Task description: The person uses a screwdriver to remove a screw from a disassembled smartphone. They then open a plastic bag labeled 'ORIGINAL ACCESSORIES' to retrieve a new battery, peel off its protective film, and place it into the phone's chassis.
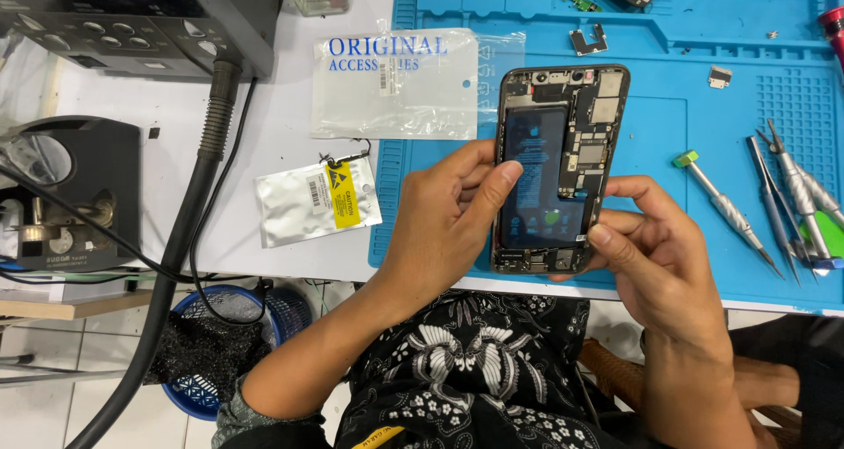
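The opened phone [558,172] stands lengthwise away from the body, gripped between left hand [448,225] and right hand [655,256], 1 per long edge.

One head cam, looking steeply down, close over blue mat [668,141], approx.

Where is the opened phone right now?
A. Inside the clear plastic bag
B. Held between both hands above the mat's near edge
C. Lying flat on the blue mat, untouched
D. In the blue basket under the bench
B: the left hand and right hand grip the opened phone by its two sides, over the blue mat.
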